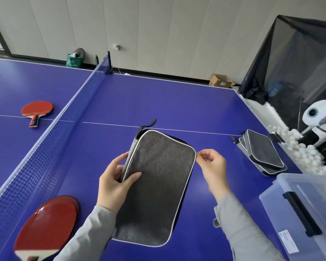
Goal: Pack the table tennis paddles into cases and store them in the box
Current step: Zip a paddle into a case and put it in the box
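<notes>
Nearest, a red paddle (45, 227) lies on the blue worktop (158, 102), probably next to be packed. Above the worktop the left hand (115, 182) grips the grey case (156, 185) by its spine, thumb on top, steadying it while the right hand (211, 162) pinches what looks like the zip pull at the far corner. Whether a paddle is inside, I cannot tell. More cases (262, 151) sit stacked near the right edge, beside the clear box (305, 210), lid on. Another paddle (37, 111) waits beyond the net (51, 147). Open room between case and box
</notes>
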The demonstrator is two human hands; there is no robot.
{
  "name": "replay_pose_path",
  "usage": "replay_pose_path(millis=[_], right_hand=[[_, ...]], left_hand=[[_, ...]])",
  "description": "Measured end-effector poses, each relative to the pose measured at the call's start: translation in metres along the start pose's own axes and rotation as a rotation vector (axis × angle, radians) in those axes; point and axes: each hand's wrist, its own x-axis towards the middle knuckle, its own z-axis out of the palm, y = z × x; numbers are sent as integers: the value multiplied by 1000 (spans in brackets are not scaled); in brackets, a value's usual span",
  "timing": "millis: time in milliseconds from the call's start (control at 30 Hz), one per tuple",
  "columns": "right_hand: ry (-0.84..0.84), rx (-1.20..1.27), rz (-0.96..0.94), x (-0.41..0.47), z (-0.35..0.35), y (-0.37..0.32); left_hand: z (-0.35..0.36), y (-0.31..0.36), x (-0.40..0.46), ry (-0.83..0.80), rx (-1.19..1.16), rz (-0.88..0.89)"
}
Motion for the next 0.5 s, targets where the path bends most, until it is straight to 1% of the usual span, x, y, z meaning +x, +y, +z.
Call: replay_pose_path(millis=[200,300,400,500], right_hand=[[-64,70,57,0,-10,14],[-111,82,5,-2,-13,18],[-154,37,-39,-2,-17,19],[-195,-82,-84,1,-21,21]], left_hand=[[10,0,4,-6,-70,-46],[12,0,6,-19,-113,-118],[10,-1,7,-15,-157,-205],[6,-4,9,-12,-189,-289]])
